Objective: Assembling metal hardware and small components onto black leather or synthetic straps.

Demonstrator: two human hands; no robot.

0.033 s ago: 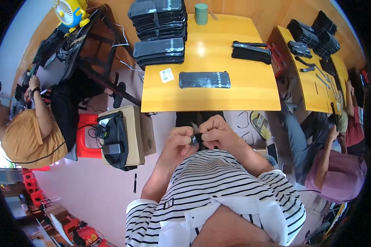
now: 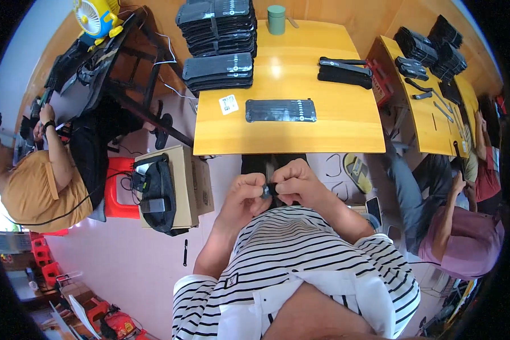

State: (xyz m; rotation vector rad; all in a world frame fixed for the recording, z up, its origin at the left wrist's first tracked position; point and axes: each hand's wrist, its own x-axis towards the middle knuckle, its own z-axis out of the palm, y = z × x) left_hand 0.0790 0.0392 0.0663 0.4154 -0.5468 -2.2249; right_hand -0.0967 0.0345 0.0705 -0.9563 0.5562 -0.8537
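A small dark object (image 2: pixel 268 190) is held between both hands just below the near edge of the yellow wooden table (image 2: pixel 300 130), in front of the striped shirt. The left hand (image 2: pixel 243 192) is curled, its fingers (image 2: pixel 256 182) pinched on the object's left side; the right hand (image 2: pixel 294 182) is closed around its right side, so the piece is mostly hidden and its kind cannot be told. On the table, a flat black rectangular tray with a row of pale marks (image 2: pixel 281 110) is laid near the front edge, with a small white square label (image 2: pixel 228 104) just beside it to the left. Two stacks of similar black trays (image 2: pixel 218 42) are piled at the far left corner, and a green cylindrical cup (image 2: pixel 276 19) is set at the far edge; what it contains cannot be seen. Long black bar-shaped parts (image 2: pixel 343 71) are placed at the right side. To the left on the floor, an open brown cardboard box (image 2: pixel 184 184) is seen with a black bag (image 2: pixel 156 195) resting in it.
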